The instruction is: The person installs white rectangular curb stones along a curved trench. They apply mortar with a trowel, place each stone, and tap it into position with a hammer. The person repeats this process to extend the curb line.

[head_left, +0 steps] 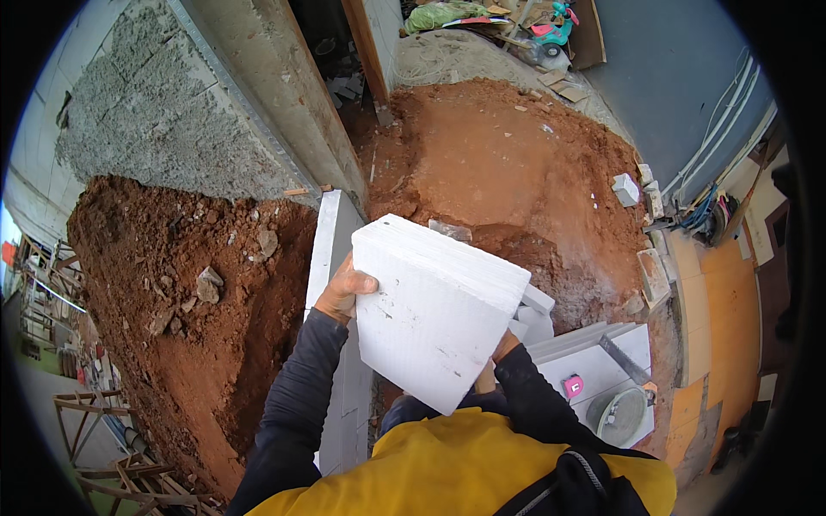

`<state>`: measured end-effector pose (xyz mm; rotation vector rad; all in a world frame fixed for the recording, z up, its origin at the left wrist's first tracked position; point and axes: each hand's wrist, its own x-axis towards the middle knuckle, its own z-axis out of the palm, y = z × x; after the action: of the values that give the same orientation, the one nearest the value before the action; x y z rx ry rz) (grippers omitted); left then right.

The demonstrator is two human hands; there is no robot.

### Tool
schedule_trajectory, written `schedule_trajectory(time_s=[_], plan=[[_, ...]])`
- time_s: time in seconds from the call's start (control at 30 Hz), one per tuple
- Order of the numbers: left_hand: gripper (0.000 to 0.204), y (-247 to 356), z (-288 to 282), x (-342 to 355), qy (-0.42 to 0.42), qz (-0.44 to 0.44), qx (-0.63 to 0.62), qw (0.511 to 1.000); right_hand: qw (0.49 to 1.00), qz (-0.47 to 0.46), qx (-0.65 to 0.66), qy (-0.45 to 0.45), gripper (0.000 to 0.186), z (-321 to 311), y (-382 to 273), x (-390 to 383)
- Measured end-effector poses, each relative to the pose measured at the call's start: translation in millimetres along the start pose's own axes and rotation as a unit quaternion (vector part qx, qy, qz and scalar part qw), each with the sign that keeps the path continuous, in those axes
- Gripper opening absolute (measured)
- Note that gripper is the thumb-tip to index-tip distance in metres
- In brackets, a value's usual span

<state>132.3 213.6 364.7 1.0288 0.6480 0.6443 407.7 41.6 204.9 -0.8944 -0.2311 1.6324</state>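
A large white aerated concrete block (434, 314) is held up in front of my body, tilted, with a few dark marks on its broad face. My left hand (344, 288) grips its left edge, the thumb lying on the broad face. At the lower right edge is my right hand (506, 346), closed on the block and mostly hidden by it. A low wall of white blocks (327, 245) runs just beyond and to the left of my left hand. Behind the held block, more white pieces (538, 298) show in part.
To the right, stacked white blocks (551, 365) carry a pink tape measure (572, 385), a long grey tool (624, 359) and a bucket (615, 417). A reddish soil mound (189, 318) rises on the left. Ahead lie dug earth (482, 172) and a concrete pillar (275, 86).
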Motion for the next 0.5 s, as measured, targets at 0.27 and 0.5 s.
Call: schedule_trajectory(time_s=[0.27,0.5], plan=[[0.079,-36,45,80,-0.005,0.001,0.23,0.973,0.988,-0.002,0.149,0.033,0.054,6,6,-20],[0.129,-88,87,70,-0.062,-0.045,0.39,0.918,0.982,-0.098,0.153,0.054,0.055,45,21,-10]])
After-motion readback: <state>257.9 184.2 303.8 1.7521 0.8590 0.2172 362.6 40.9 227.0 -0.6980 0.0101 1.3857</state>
